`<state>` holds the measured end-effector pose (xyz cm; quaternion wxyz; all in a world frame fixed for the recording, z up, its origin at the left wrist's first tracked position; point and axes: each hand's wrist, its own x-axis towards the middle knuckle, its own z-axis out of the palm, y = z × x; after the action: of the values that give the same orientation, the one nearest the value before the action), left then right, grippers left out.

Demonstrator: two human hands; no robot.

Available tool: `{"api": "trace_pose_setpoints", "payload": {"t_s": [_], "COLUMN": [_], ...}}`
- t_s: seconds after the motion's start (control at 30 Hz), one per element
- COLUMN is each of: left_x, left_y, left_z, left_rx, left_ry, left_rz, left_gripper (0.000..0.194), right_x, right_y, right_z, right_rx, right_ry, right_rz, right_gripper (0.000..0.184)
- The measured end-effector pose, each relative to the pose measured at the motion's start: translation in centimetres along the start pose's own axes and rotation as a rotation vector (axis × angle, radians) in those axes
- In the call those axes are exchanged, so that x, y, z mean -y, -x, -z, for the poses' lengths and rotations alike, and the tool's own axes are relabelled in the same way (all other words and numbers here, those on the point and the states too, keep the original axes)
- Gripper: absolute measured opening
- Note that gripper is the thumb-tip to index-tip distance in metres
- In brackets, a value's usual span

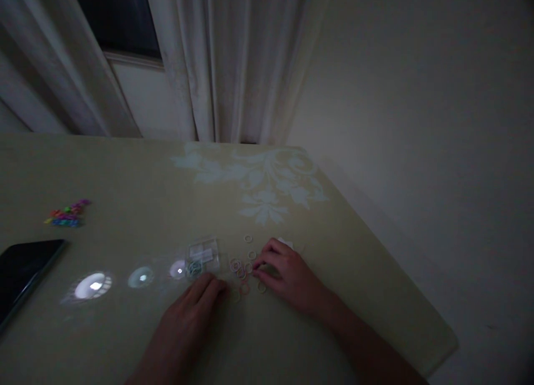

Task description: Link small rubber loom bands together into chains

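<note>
A small clear plastic box (203, 256) lies on the table, with a group of teal rings (194, 268) inside it. My left hand (189, 318) rests at the box's near side, its fingers bent and held together; anything under the fingertips is hidden. Right of the box, several small pale and pink rings (241, 272) are scattered on the tabletop. Over their right side is my right hand (290, 274), thumb and fingertips closed together at a pale ring (249, 267). One pinkish-orange ring (245, 288) lies between the two hands. The dim light blurs fine detail.
At the far left sits a pile of small colourful pieces (69, 213), and nearer is a dark phone or tablet (29, 268). A white piece (286, 243) lies behind my right hand. The table (137, 207) ends at the wall on the right; curtains (250, 62) hang behind.
</note>
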<state>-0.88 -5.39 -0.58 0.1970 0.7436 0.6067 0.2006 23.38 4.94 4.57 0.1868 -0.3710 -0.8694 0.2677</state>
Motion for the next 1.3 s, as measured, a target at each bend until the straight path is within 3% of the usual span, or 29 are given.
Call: {"api": "trace_pose_setpoints", "payload": {"t_s": [0.13, 0.23, 0.33, 0.53, 0.67, 0.83, 1.0, 1.13, 1.3], "left_x": [-0.3, -1.2, -1.7, -1.0, -0.7, -0.9, -2.7, -4.0, -3.9], "left_y": [-0.4, -0.8, -0.9, -0.3, -0.2, -0.6, -1.0, -1.3, -1.3], "left_z": [-0.2, 0.3, 0.6, 0.3, 0.4, 1.7, 2.5, 2.5, 1.9], "left_rx": [-0.023, 0.107, 0.120, 0.024, -0.173, -0.329, -0.271, -0.162, -0.155], "left_ry": [-0.095, -0.212, -0.243, -0.194, 0.016, 0.318, 0.703, 1.025, 1.144], "left_rz": [-0.017, 0.003, 0.006, -0.017, -0.065, 0.019, 0.283, 0.355, 0.403], "left_gripper": [0.064, 0.074, 0.070, 0.051, 0.037, 0.023, 0.031, 0.037, 0.039], "right_x": [0.1, 0.2, 0.2, 0.0, 0.2, 1.1, 2.3, 3.2, 3.5], "right_y": [-0.5, -0.8, -0.8, -0.7, -0.5, -0.4, -0.1, 0.3, 0.4], "right_z": [-1.4, -1.7, -1.7, -2.3, -2.2, -2.3, -3.5, -4.5, -5.1], "right_rx": [-0.041, 0.009, 0.029, 0.004, -0.092, -0.208, -0.255, -0.294, -0.336], "right_ry": [0.111, 0.217, 0.296, 0.391, 0.115, -0.271, -0.391, -0.394, -0.360], "right_rz": [0.037, 0.062, 0.083, 0.104, 0.069, 0.018, 0.009, 0.064, 0.137], "right_gripper": [0.009, 0.004, 0.003, 0.005, 0.006, 0.011, 0.007, 0.006, 0.006]}}
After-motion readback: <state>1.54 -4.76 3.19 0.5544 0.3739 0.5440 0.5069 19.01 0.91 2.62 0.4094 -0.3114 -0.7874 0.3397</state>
